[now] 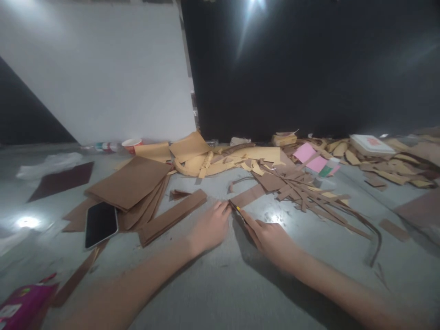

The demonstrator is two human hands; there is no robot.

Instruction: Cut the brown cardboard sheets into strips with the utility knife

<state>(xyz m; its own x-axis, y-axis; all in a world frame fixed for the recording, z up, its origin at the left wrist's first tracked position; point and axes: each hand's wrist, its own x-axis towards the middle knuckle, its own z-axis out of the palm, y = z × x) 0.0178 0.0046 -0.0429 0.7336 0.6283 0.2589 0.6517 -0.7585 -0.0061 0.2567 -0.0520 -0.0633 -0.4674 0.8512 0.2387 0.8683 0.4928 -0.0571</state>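
In the middle of the table, a flat brown strip [249,195], which looks like leather or card, points away to the right. The bent, closed fingers of my left hand [212,225] press at its near left end. My right hand [275,240] is closed around a slim tool with a yellow band [238,208], its tip meeting the strip's near end beside my left fingertips. What kind of tool it is cannot be made out, since the fingers cover most of it. Left of my left hand lies a stack of long brown strips [175,215].
Behind the strips rests a pile of larger brown sheets [130,183], with a phone [101,224] on its near edge. Narrow offcuts [305,192] spread to the right. Yellow scraps [195,160], a paper cup [131,145] and a white box [371,145] line the back. A purple packet [25,305] sits front left.
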